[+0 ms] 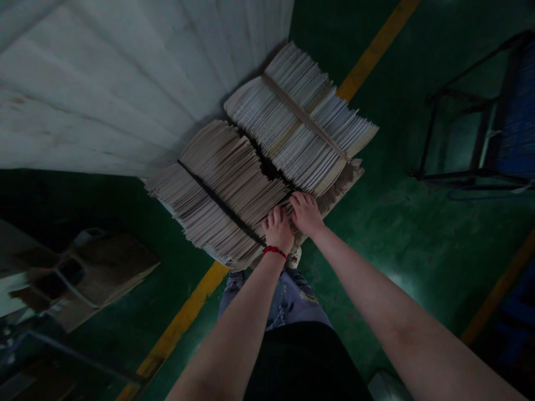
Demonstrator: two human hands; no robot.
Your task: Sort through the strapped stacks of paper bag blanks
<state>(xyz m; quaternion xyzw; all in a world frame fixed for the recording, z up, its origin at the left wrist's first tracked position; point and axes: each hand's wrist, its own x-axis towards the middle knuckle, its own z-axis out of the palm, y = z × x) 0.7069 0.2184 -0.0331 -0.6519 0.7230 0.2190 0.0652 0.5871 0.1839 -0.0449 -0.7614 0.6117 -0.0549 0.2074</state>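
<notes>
Two fanned stacks of thin, pale, card-like sheets lie side by side: the left stack bound by a black strap, the right stack by a tan strap. Both rest on a stained brown board, their far ends against a ribbed white panel. On my feed, the left hand, wearing a red string bracelet, has its fingers curled over the near edge of the left stack. The right hand is closed the same way on the near corner of the right stack, where the two stacks meet; both look to be gripping. The nearest container is a dark metal frame holding something blue, too dim for me to make out. Green painted floor lies open between that frame and the board, and a yellow floor stripe passes beneath the stacks.
</notes>
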